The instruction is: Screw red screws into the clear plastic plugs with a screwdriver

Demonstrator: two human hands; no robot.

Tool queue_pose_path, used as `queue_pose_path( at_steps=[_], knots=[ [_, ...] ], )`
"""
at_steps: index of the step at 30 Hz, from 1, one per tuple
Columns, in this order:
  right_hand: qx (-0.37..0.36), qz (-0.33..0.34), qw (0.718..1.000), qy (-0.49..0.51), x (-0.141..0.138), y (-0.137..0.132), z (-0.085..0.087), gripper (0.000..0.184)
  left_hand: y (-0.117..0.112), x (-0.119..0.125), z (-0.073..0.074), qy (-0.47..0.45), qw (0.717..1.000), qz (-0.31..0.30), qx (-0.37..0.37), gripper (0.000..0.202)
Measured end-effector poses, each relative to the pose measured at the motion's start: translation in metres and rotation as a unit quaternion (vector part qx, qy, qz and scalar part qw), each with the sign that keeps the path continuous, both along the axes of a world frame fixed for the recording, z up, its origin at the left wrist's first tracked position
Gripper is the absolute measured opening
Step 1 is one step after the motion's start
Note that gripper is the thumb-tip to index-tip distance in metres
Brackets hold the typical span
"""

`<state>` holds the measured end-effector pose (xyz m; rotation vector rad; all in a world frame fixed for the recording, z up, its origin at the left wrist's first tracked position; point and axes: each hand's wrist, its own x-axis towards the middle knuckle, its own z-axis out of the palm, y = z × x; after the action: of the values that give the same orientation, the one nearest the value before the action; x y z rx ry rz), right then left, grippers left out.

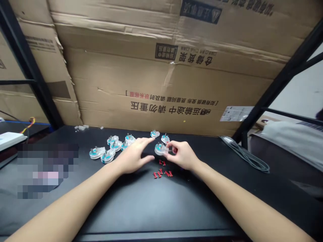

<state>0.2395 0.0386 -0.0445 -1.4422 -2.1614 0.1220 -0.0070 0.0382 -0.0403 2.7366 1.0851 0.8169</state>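
I see the clear plug piece (160,149) at mid-table, pinched in the fingertips of my right hand (182,155). My left hand (133,155) rests open just beside it, fingers spread. Small red parts (161,172) lie nearer me, and more plug pieces (111,149) cluster to the left on the black table (151,208).

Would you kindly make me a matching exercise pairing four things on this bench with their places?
Things:
1 red pieces
2 grey cable
3 cardboard box
4 frontmost clear plug piece

Places:
a pinched in the right hand
b on the right side of the table
c standing behind the table
d lying on the table, just short of the right hand

Pairs: 1-d; 2-b; 3-c; 4-a
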Motion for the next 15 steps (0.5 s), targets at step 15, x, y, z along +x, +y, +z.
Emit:
queue_pose_path(
  at_steps=[15],
  knots=[
    [0.103,0.165,0.981,0.009,0.004,-0.026,0.011,0.02,-0.029,0.013,0.023,-0.132,0.986,-0.055,-0.086,0.018]
  ],
)
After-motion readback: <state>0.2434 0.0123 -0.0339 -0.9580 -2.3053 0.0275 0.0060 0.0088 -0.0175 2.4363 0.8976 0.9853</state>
